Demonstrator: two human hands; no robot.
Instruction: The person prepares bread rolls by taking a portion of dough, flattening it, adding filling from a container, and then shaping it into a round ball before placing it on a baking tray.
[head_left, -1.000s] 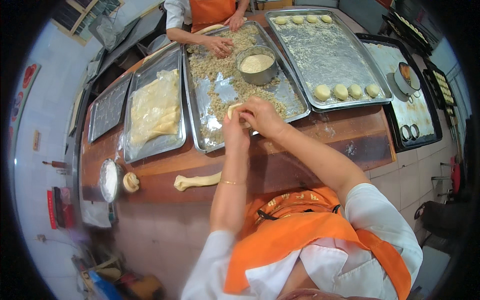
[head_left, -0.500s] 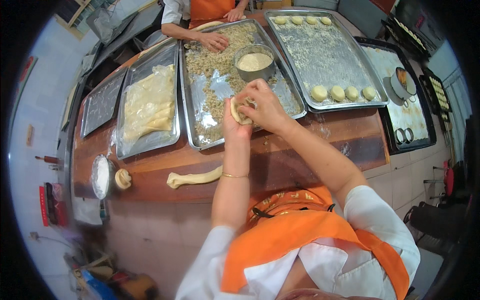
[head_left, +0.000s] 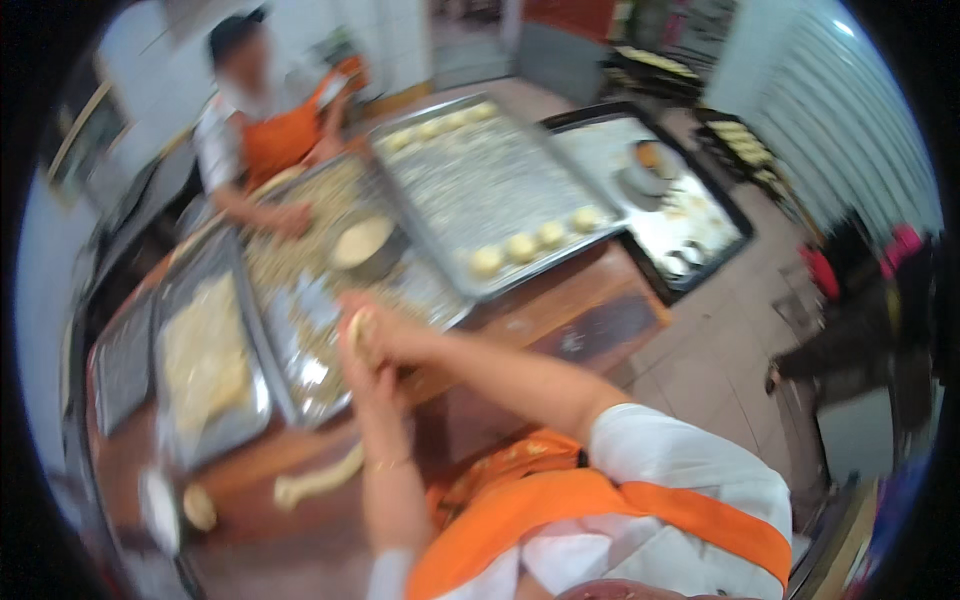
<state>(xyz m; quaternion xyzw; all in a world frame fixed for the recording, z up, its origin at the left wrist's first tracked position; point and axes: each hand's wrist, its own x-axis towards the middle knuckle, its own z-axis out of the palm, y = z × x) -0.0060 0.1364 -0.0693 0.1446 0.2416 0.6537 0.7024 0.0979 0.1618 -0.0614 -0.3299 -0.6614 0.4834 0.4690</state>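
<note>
The pale dough piece (head_left: 361, 328) lies between the person's hands (head_left: 396, 337).

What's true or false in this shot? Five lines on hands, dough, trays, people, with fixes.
1. The left hand and right hand hold one dough piece. True.
2. Nearby lies a knife. False: that is a dough strip on the wooden table.
3. A round metal pot sits in the crumb-strewn tray. True.
4. Nobody else is here. False: a co-worker is across the table.
5. Four dough balls line the large silver tray's near edge. True.
</note>
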